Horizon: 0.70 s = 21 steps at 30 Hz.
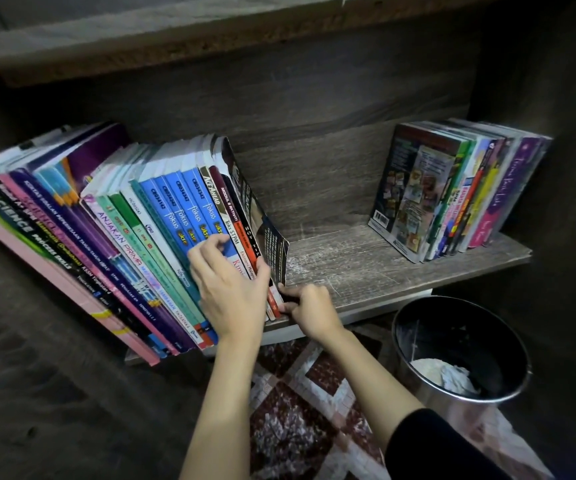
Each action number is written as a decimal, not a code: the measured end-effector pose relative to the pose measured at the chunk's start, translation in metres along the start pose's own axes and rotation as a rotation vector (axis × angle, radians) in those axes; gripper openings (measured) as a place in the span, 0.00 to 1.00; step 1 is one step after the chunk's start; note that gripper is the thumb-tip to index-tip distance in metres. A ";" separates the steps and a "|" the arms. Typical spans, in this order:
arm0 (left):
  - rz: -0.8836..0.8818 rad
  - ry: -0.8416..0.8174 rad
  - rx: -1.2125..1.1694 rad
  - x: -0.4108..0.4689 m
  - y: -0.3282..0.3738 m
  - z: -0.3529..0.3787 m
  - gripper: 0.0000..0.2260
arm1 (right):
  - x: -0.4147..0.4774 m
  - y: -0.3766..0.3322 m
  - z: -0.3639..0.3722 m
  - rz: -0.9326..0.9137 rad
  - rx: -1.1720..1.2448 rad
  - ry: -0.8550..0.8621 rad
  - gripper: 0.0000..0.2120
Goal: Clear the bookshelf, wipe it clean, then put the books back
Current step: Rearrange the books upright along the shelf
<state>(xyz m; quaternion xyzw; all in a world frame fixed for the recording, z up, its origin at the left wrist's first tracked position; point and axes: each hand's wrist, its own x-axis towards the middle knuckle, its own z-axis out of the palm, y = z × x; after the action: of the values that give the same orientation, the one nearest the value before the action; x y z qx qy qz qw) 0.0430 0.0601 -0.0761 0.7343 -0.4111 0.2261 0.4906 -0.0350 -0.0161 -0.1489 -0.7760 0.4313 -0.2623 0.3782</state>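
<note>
Wooden shelf (349, 261), leaning books (162, 216), bin (470, 334) holding white wad (442, 374)

Far left, the black-and-green spine (13, 216) says "SCIENCE" and then "PROCESS SKILLS". The purple spine (72, 223) next to it reads "KERTAS SOALAN PEPERIKSAAN TAHUN-TAHUN LEPAS". The white spine (117, 237) has "ANJAKAN PRIMA" in pink. Then there are four blue spines (182, 216), all the same: "CB034342" up top and "fokus" under it. The spine with the dark top (214, 194) goes "ACE AHEAD", then "Teks STPM". The maroon spine (227, 202) says "MODUL & AKTIVITI", with "Ekonomi Malaysia" lower down. The black spine (250, 237) shows "HOT TIP". Lettering on the right-hand books (459, 192) is too small or curly to read.
</note>
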 end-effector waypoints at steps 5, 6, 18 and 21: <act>-0.019 0.050 -0.051 -0.002 0.013 0.003 0.20 | -0.009 0.001 -0.030 -0.030 0.014 0.086 0.17; 0.011 0.076 -0.042 -0.002 0.013 0.002 0.19 | -0.011 0.001 -0.035 -0.033 0.036 0.180 0.16; 0.026 -0.346 -0.474 -0.018 0.125 0.070 0.16 | -0.023 0.054 -0.124 0.290 0.139 0.881 0.25; 0.024 -0.548 -0.526 -0.012 0.155 0.099 0.20 | -0.013 0.066 -0.130 0.319 0.166 0.860 0.30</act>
<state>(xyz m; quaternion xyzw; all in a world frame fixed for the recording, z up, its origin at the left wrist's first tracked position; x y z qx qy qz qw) -0.0984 -0.0536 -0.0432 0.6116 -0.5796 -0.0862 0.5316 -0.1681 -0.0742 -0.1288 -0.4878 0.6404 -0.5324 0.2617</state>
